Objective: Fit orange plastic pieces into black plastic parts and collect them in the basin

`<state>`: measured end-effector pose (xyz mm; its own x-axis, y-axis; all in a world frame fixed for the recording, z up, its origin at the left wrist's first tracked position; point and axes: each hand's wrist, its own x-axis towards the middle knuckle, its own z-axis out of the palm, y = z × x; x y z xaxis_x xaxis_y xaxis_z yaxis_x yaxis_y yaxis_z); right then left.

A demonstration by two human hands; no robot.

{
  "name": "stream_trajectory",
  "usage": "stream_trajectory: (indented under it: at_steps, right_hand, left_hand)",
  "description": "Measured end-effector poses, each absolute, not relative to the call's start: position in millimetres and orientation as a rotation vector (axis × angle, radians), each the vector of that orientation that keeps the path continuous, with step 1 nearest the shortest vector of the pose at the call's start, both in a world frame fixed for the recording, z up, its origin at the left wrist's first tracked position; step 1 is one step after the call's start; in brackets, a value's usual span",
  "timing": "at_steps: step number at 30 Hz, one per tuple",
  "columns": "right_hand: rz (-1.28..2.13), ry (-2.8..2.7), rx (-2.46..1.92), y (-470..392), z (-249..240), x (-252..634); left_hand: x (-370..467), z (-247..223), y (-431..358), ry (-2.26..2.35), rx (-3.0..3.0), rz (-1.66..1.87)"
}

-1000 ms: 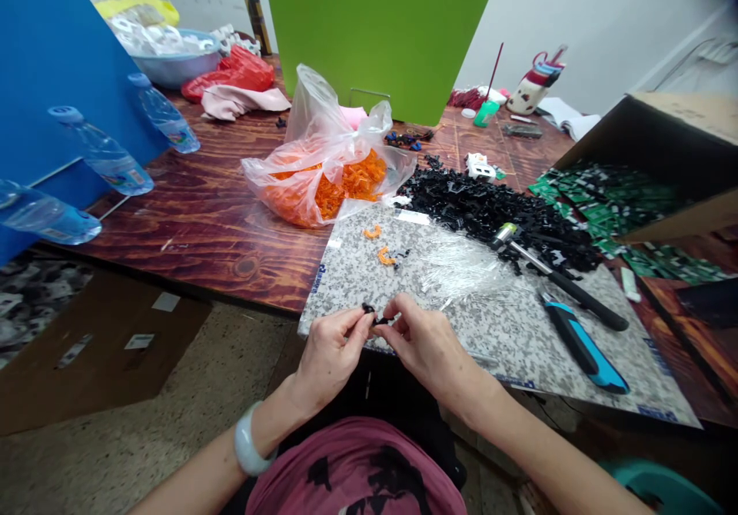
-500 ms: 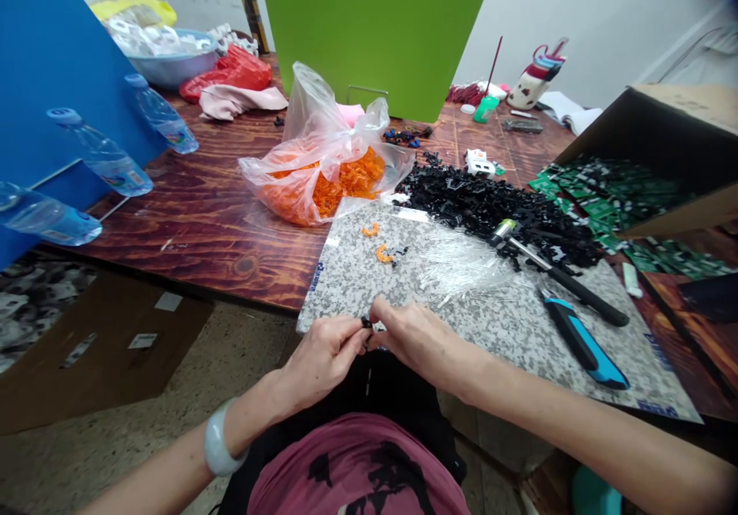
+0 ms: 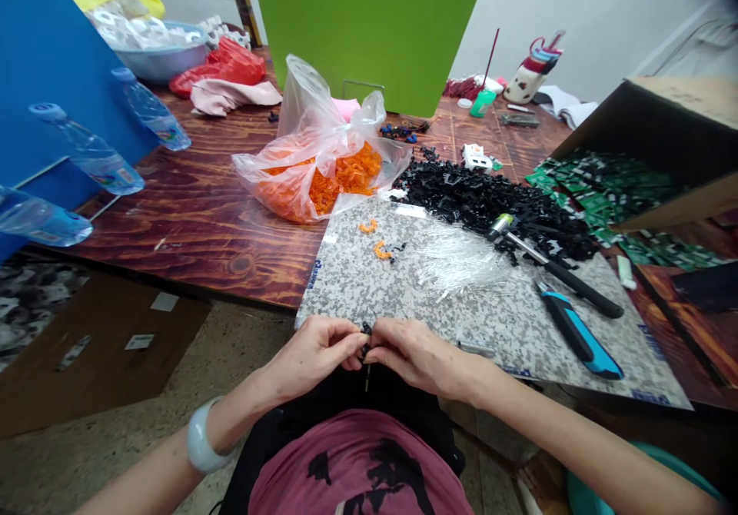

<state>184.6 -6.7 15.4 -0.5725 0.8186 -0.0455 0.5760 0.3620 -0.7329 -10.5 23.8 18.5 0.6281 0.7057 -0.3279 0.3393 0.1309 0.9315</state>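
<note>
Both hands meet at the near edge of the speckled board, pinching one small black plastic part between them. My left hand is closed, thumb and forefinger on the part's left side. From the right, the fingertips of my right hand grip the same part. Fingers cover much of it, so its exact shape is hidden. Farther up the board lie two orange curved clips, one with small dark pieces beside it. A heap of thin clear strands spreads over the board's middle.
Right of the strands lie a small hammer and blue-handled pliers. Behind them is a pile of black parts. A bag of orange pieces stands at the back left, a carton of green boards at right. Water bottles lean at far left.
The hands have turned slightly around the black part, which shows more between the fingertips. My right hand's fingers now lie lower and flatter. The view has shifted a little.
</note>
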Motion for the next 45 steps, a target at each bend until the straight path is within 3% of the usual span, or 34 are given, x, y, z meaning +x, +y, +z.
stream_trajectory:
  at_steps: [13, 25, 37, 45]
  right_hand:
    - [1.403, -2.121, -1.24, -4.1, 30.1, 187.0]
    - [1.524, -1.377, -1.25, -25.1, -0.6, 176.9]
    - [1.418, -1.373, -1.302, -23.4, 4.7, 164.9]
    - [1.559, -1.219, -1.255, -20.2, 2.8, 161.3]
  left_hand:
    - [-7.9, 1.1, 11.3, 0.792, 1.309, 0.292]
    - [0.6, -2.5, 4.5, 1.029, 1.272, 0.63]
    - [0.2, -6.8, -0.6, 1.048, 1.425, 0.624]
    - [-3.4, -8.6, 1.9, 1.069, 1.428, 0.59]
